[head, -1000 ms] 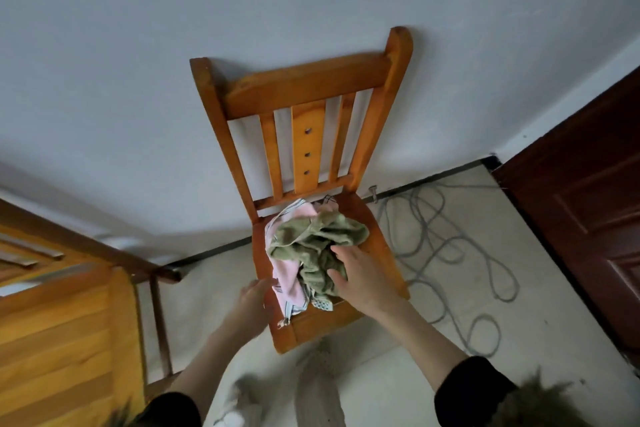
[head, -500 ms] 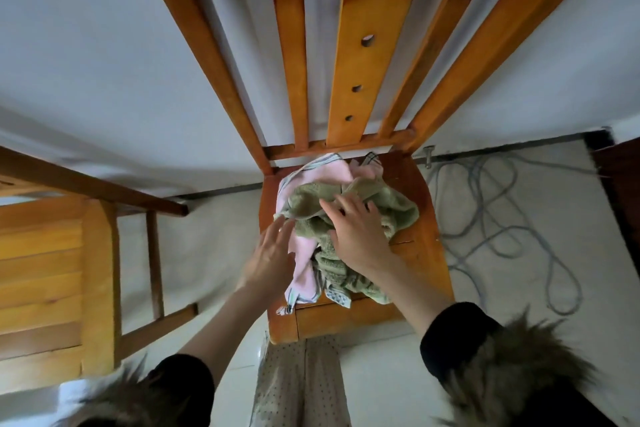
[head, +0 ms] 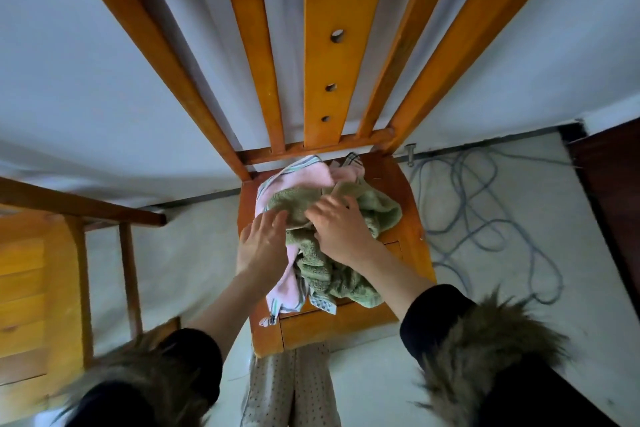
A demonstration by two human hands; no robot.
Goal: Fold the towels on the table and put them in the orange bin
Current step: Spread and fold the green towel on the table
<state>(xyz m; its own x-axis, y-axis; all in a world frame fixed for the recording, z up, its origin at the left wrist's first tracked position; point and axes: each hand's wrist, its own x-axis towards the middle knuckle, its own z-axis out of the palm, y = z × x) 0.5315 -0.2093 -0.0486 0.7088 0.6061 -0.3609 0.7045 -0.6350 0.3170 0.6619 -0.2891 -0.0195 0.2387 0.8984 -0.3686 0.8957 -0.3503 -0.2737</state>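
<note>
The white wall [head: 86, 55] fills the space far beyond both hands; the wooden chair [head: 322, 55] stands against it, its slatted back rising past the fingertips and its seat lying directly beneath the hands; a second piece of wooden furniture [head: 38, 274] sits well off to the outer side of the left hand; a loose coil of grey cable [head: 485, 218] sprawls on the floor out beyond the right hand, well apart from it; the dark sleeves with fur cuffs [head: 491, 340] run back from both wrists toward the camera.

The green towel [head: 332, 274] lies crumpled on the seat, under the right hand and spilling toward the wrist and out past its fingers; the pink towel [head: 304, 173] lies bunched under the green one, showing just beyond both sets of fingertips and again below the left palm, where a striped edge hangs over the seat's front.

The right hand [head: 343, 229] rests palm down on the green towel, fingers spread and curled into the cloth; whether it pinches a fold cannot be told; the left hand [head: 261, 246] lies just beside it, nearly touching, fingers loosely together and flat where green towel meets pink.
</note>
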